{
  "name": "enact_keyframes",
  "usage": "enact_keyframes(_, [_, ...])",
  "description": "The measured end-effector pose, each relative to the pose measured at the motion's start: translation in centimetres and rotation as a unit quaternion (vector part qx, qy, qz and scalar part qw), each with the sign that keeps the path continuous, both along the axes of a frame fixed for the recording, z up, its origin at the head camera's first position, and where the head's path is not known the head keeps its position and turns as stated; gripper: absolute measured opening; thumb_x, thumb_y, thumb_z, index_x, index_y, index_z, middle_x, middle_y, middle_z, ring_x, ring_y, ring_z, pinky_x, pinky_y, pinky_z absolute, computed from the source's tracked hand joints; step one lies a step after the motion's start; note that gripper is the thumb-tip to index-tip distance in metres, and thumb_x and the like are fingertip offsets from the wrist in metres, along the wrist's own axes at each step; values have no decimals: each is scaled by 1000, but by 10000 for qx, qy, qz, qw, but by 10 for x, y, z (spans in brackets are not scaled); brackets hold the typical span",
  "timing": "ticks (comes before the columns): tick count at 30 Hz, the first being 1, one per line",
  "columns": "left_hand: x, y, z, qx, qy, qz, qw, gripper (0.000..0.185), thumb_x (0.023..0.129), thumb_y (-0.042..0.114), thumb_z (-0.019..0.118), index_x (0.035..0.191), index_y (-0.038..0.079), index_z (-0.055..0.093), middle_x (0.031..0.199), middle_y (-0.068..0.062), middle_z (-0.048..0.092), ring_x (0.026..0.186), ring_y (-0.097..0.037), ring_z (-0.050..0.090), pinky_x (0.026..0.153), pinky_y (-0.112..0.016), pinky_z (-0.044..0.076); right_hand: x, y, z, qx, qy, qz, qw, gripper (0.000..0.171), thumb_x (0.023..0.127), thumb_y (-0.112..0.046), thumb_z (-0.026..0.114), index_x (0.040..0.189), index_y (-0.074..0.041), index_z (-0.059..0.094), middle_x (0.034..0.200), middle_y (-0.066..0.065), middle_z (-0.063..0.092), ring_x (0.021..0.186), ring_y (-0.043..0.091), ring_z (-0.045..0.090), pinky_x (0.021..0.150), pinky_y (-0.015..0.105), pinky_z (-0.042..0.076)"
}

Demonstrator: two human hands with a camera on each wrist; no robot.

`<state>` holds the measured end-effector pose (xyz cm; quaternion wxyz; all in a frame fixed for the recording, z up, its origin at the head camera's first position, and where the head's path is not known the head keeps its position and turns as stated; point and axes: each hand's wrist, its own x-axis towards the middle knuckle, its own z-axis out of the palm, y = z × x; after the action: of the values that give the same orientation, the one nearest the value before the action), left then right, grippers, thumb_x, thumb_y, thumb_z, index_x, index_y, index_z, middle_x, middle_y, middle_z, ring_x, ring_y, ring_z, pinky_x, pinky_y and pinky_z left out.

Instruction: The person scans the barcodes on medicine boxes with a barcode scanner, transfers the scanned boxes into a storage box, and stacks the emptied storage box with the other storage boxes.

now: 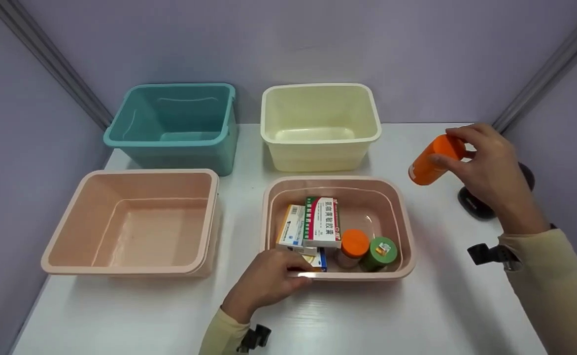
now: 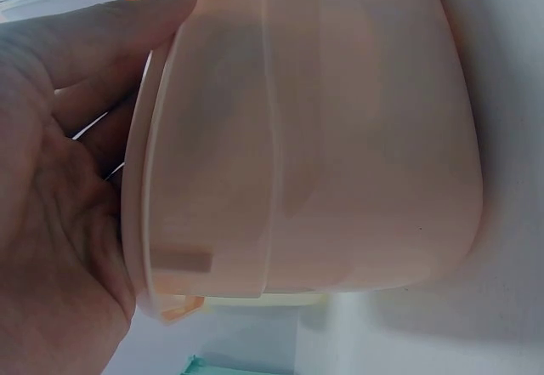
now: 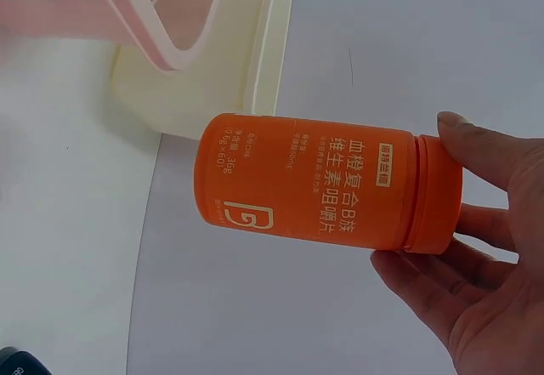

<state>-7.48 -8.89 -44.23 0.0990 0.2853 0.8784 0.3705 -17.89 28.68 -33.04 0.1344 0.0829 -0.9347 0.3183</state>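
Off to the right, above the table (image 1: 416,305), an orange bottle (image 1: 433,160) is pinched at its cap end by the right hand (image 1: 490,172), label turned up, probably for reading; the pink tub (image 1: 406,231) of medicines is steadied at its near rim by the left hand (image 1: 268,281), fingers curled over; boxes underneath are mostly hidden.
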Motion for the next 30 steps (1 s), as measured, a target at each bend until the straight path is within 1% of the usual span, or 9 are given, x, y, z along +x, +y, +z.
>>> enact_keyframes(2, [0,0,0,-17,-50,23,10000,12,85,19,76,97,19,78,92,15,68,87,-6,60,80,-30,49,-3,-2,1,55,-34,56,10000,53,85,-24,79,128,1,61,124,17,53,107,36,52,80,14,40])
enact_keyframes(6, [-1,0,-1,-54,-86,59,9999,12,85,20,76,97,19,78,94,15,68,89,-6,60,83,-31,48,-9,-7,4,238,-97,121,9996,54,86,-28,78,130,-2,60,123,14,53,107,33,52,84,25,42])
enact_keyframes(7, [-1,0,-1,-36,-56,56,10000,12,85,20,76,97,19,78,93,15,68,89,-7,60,82,-31,48,-11,-8,5,253,-70,150,9995,54,86,-28,78,130,-2,61,122,14,54,106,33,52,84,25,42])
enact_keyframes(9, [-1,0,-1,-5,19,45,10000,11,85,20,77,95,19,78,92,15,68,88,-7,60,81,-31,48,-14,-11,7,255,-4,193,9995,53,86,-30,77,129,-3,62,121,12,55,106,31,53,82,20,40])
enact_keyframes(13, [-1,0,-2,63,110,22,9999,9,84,20,77,93,19,79,89,15,69,86,-6,60,78,-30,48,-23,-18,10,151,35,251,9996,54,86,-35,76,128,-4,63,122,10,56,107,29,53,82,22,42])
enact_keyframes(17, [0,0,-1,43,48,30,10000,11,84,19,78,95,19,79,90,17,68,86,-6,59,79,-30,48,-30,-26,12,92,-191,237,9995,56,87,-38,75,132,-7,62,127,8,54,111,29,51,90,38,46])
enact_keyframes(20, [0,-1,-2,36,20,28,10000,12,84,19,78,95,20,79,90,18,68,86,-6,59,79,-29,48,-34,-32,13,21,-331,268,9991,55,88,-34,74,134,-7,60,130,8,52,114,30,50,94,48,45])
enact_keyframes(24, [1,-1,-2,53,-22,20,10000,12,84,19,78,96,20,79,90,18,68,86,-5,59,79,-29,48,-40,-36,15,-111,-366,313,9988,52,89,-29,73,134,-6,60,131,10,51,116,31,50,96,50,45])
enact_keyframes(30, [1,-1,-2,51,-1,3,10000,11,85,20,77,96,20,79,90,18,67,86,-5,59,79,-29,48,-48,-41,19,-366,-366,448,9977,52,88,-25,75,134,-6,60,131,10,51,117,32,49,97,48,44])
